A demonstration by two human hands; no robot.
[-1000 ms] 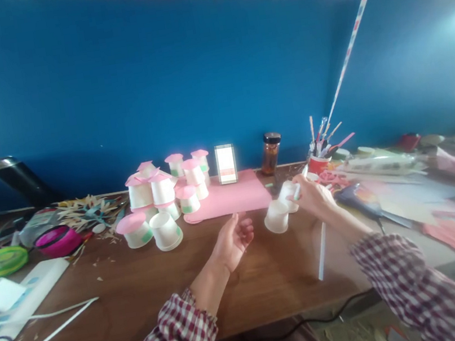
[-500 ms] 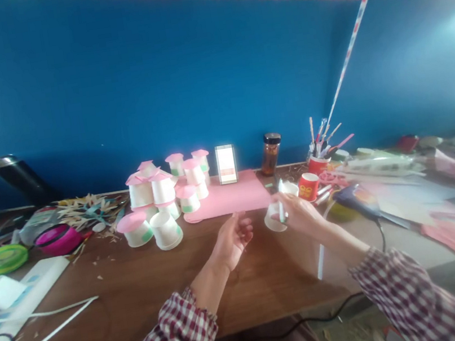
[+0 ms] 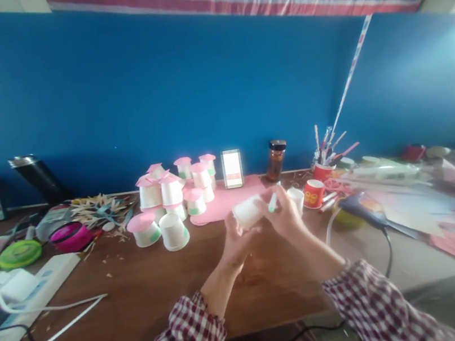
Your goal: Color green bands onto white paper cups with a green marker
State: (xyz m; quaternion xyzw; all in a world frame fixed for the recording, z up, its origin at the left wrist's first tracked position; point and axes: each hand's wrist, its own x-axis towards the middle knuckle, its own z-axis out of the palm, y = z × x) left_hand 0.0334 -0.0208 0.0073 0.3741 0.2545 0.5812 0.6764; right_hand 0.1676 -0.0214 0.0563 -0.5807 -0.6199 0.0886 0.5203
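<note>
A white paper cup (image 3: pixel 246 212) is held on its side above the table, its far end pointing left. My left hand (image 3: pixel 234 244) is closed around it from below and the left. My right hand (image 3: pixel 289 218) is at the cup's other end and also grips a white marker with a green end (image 3: pixel 273 202). Whether its fingers press on the cup, I cannot tell. To the left stand an upturned white paper cup (image 3: pixel 174 232) with a green patch and several cups with pink paper tops (image 3: pixel 170 187). Another white cup (image 3: pixel 297 197) stands just behind my right hand.
Behind the hands lies a pink sheet (image 3: pixel 251 187). Right of them are a red cup (image 3: pixel 314 194), a brush holder (image 3: pixel 324 170) and a blue glue gun (image 3: pixel 359 208) with a cord. A power strip (image 3: pixel 52 288) with cables lies left; a dark-capped bottle (image 3: pixel 277 160) stands behind.
The white cup has come up off the table and moved left between my hands. My left hand, empty before, has closed on it. The marker has stayed in my right hand.
</note>
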